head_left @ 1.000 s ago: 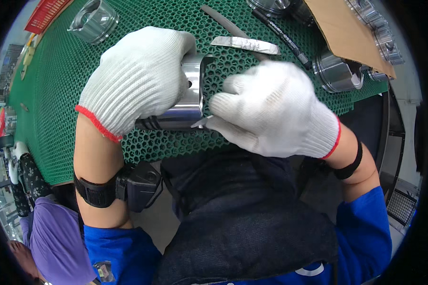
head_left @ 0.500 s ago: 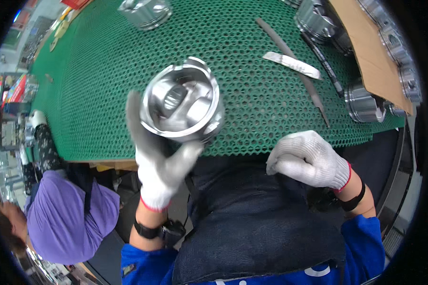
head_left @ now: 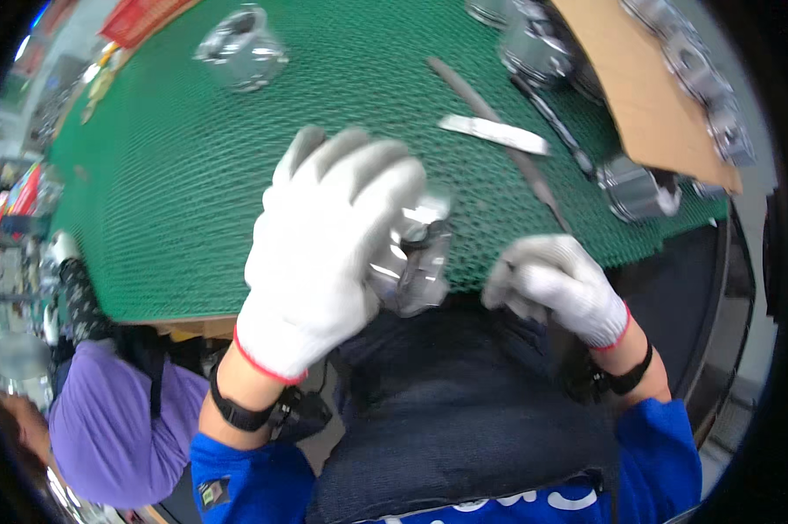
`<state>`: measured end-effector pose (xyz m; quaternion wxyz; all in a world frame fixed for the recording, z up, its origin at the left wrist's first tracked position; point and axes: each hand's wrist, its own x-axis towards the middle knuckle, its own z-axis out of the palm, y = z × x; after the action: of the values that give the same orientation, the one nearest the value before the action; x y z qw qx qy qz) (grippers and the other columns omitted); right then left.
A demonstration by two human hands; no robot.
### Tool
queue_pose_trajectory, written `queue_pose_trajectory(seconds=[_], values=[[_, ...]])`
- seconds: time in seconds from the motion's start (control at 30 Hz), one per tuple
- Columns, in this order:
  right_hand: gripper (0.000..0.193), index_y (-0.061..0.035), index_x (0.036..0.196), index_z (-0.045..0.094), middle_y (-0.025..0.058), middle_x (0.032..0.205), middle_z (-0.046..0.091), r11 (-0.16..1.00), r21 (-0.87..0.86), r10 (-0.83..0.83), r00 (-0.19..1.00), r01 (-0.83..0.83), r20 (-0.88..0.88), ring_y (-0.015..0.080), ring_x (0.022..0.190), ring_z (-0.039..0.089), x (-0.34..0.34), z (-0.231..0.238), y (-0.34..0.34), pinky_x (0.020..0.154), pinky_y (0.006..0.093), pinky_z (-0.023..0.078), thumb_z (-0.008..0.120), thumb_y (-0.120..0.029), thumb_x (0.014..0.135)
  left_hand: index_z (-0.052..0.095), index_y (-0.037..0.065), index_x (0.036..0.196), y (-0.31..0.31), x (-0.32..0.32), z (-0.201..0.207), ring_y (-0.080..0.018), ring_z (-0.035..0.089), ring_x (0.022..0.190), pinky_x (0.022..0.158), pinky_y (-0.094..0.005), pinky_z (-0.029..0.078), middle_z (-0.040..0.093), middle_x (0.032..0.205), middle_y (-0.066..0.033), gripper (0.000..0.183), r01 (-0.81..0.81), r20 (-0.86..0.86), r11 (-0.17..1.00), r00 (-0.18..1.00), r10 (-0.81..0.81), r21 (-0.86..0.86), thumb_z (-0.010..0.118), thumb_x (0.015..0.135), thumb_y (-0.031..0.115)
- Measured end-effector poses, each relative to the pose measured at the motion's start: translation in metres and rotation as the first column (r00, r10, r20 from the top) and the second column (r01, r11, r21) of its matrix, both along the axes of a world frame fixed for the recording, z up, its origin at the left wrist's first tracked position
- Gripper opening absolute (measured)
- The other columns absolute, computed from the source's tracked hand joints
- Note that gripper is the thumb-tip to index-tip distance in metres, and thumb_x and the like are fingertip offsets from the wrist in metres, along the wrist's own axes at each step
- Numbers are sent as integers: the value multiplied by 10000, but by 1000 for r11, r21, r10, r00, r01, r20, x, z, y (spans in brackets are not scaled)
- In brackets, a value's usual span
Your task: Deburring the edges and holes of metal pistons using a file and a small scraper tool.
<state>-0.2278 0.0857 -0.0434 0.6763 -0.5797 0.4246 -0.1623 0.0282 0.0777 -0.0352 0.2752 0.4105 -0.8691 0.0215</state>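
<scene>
My left hand (head_left: 320, 236), in a white knit glove, is wrapped over a shiny metal piston (head_left: 422, 266) at the near edge of the green mat. The back of the glove faces up and hides much of the piston; its right part shows past the fingers, blurred. Close to the front edge, my right hand (head_left: 556, 284), gloved alike, has its fingers curled in. Whatever it may hold is hidden. Between the hands and the back right lies a long grey file (head_left: 538, 183), crossed by a white wrapped strip (head_left: 496, 134).
Another piston (head_left: 241, 54) stands at the far left of the green perforated mat (head_left: 167, 192). On the right are a black pen (head_left: 553, 124), a piston on its side (head_left: 634, 188), and a cardboard sheet (head_left: 643, 96) beside several pistons. A person in purple (head_left: 123, 419) sits at left.
My left hand has rolled over, back upward, turning the piston from open-side-up to facing right. The piston has moved right and nearer. My right hand stays curled; the view has shifted slightly.
</scene>
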Motion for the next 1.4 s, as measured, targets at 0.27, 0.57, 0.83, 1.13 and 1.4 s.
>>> queue_pose_trajectory(seconds=[0.27,0.57,0.83,1.13,1.4], values=[[266,-25,838,674,153,711,644,798,-598,10,994,-76,-113,301,658,661,21,-10,-5,620,383,517,596,-264,923,585,77,1196,18,-30,-4,-323,553,1132,1021,-493,429,601,1154,-103,586,-115,145,993,983,110,30,719,628,122],[228,-69,771,662,101,645,634,553,-829,-106,981,-78,-163,267,578,648,18,-17,-22,544,358,520,623,-254,899,665,60,1034,-21,-43,14,-349,660,939,811,-424,514,691,970,-151,339,-150,175,951,979,104,271,654,696,82],[222,-121,770,628,53,586,592,328,-863,-121,890,-383,-441,247,536,637,10,-5,-28,505,367,513,643,-314,879,693,56,1101,-81,-54,27,-355,672,943,826,-409,557,693,969,-203,419,-281,538,839,843,-17,467,651,685,26],[274,-97,694,638,112,591,594,442,-621,216,749,-647,-627,324,559,622,8,-6,-17,546,419,517,632,-304,874,649,58,1188,-68,-34,21,-339,678,957,864,-394,543,700,997,-190,469,-177,301,885,953,44,431,634,722,16],[218,-95,1011,673,101,903,664,322,-910,-440,810,-260,-387,290,790,671,-24,-22,-34,680,356,531,727,-130,802,327,-15,1465,36,82,-45,-319,687,897,788,-374,557,674,1011,-180,789,-358,9,931,934,358,69,724,805,151]])
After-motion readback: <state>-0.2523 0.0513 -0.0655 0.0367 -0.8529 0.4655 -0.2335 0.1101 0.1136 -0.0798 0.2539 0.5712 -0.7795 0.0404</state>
